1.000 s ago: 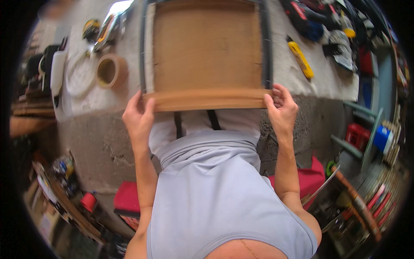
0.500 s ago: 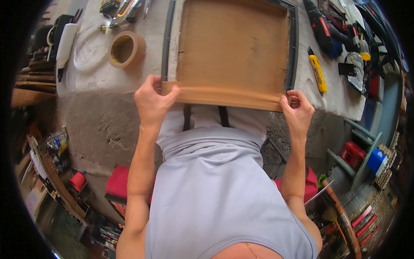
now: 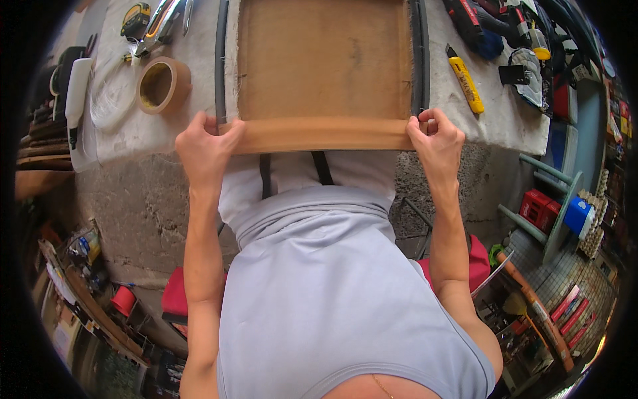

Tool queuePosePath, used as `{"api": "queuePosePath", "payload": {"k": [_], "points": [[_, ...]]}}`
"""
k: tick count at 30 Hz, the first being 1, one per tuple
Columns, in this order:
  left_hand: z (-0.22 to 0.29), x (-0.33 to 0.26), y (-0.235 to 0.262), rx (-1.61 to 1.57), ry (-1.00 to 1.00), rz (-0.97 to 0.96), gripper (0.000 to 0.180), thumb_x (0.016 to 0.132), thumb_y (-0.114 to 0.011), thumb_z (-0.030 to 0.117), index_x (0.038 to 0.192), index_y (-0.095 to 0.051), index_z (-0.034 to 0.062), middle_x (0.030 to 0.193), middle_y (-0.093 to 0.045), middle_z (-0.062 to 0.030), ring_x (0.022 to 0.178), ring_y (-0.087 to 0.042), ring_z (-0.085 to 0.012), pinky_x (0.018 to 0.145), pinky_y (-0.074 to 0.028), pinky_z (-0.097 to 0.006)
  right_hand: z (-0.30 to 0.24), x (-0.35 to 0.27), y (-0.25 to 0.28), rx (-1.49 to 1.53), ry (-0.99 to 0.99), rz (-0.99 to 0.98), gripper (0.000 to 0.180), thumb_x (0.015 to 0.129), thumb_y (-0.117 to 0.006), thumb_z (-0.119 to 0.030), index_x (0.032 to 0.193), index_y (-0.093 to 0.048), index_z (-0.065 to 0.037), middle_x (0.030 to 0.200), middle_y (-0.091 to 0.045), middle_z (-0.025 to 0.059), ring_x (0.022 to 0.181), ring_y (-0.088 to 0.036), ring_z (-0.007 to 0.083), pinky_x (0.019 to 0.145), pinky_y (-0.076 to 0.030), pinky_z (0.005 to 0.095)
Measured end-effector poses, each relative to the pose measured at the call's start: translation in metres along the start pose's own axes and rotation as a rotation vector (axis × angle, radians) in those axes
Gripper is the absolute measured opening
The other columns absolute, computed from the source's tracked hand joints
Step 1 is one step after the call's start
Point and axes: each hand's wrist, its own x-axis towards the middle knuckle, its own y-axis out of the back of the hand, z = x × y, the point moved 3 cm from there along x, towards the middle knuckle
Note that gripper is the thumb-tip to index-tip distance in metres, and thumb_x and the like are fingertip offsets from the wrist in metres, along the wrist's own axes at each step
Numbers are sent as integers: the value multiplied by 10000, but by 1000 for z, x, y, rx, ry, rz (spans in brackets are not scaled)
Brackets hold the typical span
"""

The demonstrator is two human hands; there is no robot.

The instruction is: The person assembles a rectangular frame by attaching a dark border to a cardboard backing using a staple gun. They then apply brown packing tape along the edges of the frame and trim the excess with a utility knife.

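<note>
A framed brown panel (image 3: 322, 63) with dark outer edges lies on the table, its near edge toward my body. Along that near edge stretches a wide strip of brown tape (image 3: 319, 135), nearly straight from side to side. My left hand (image 3: 206, 149) pinches the strip's left end between thumb and fingers, by the frame's near left corner. At the opposite corner my right hand (image 3: 437, 143) is closed on the right end, thumb against curled fingers. Whether the whole strip touches the frame cannot be seen.
Left on the table are a brown tape roll (image 3: 181, 90), a tape measure (image 3: 135, 20), a coil of clear line (image 3: 109, 106) and a white bottle (image 3: 78, 93). To the right lie a yellow utility knife (image 3: 466, 83) and a power drill (image 3: 465, 20).
The strip looks straighter and smoother along the near edge than before. Both hands keep their pinch at its ends. The whole scene has shifted left and slightly up in view.
</note>
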Motion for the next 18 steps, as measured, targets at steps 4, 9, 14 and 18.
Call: {"api": "queuePosePath", "payload": {"k": [4, 9, 14, 18], "points": [[1, -12, 4, 163, -265, 228, 353, 762, -791, 256, 994, -680, 15, 929, -702, -123, 894, -659, -197, 813, -498, -322, -3, -8, 0, -137, 99, 51, 153, 790, -720, -155, 855, -671, -25, 848, -654, 118, 747, -632, 253, 639, -489, 360], [-8, -72, -21, 327, -614, 26, 617, 853, -697, 272, 1365, -494, -8, 1418, -459, -231, 1360, -395, -342, 1130, -271, -456, -8, -53, -11, -332, 351, 115, 220, 844, -700, -247, 996, -718, -90, 1214, -578, 102, 1081, -543, 275, 850, -436, 415], [36, -95, -51, 178, -586, -270, 738, 883, -599, 239, 1452, -280, -107, 1543, -222, -277, 1455, -182, -403, 1184, -162, -475, -15, -78, -47, -352, 437, -73, 545, 952, -535, -263, 1383, -442, 58, 1487, -350, 263, 1437, -237, 382, 1159, -188, 509], [62, -104, -86, 126, -782, -239, 803, 784, -584, 142, 1474, -244, -89, 1547, -223, -269, 1465, -166, -384, 1190, -150, -476, -44, -88, -70, -237, 577, -210, 603, 945, -532, -224, 1444, -347, 58, 1521, -286, 268, 1455, -210, 365, 1185, -144, 499]]}}
